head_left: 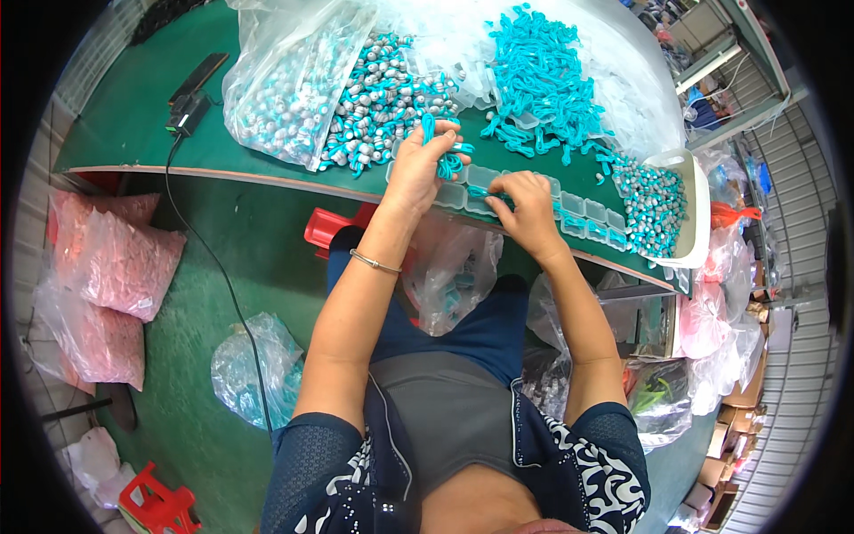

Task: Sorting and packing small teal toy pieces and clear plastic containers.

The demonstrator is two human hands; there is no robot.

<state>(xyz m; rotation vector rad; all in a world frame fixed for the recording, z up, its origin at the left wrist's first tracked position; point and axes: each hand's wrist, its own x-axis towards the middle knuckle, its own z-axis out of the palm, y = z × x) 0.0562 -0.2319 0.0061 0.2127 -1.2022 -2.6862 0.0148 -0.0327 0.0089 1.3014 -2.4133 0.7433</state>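
Note:
My left hand (pixel 418 171) is closed around a small bunch of looped turquoise cords (pixel 429 129), whose ends stick out above and below the fingers. My right hand (pixel 531 214) is bent over a row of clear plastic compartments (pixel 572 204) along the table's near edge. Its thumb and fingertips close in on a turquoise cord (pixel 479 190) in one compartment; the contact is partly hidden by the fingers. Turquoise cords also lie in several compartments to the right of that hand.
On the green table (pixel 133 125) lie a heap of turquoise cords (pixel 543 76), a pile of striped beads on cords (pixel 382 98) and a clear bag of beads (pixel 276 107). A white bin (pixel 696 209) of beads stands right. A black cable (pixel 209 249) hangs off the left edge.

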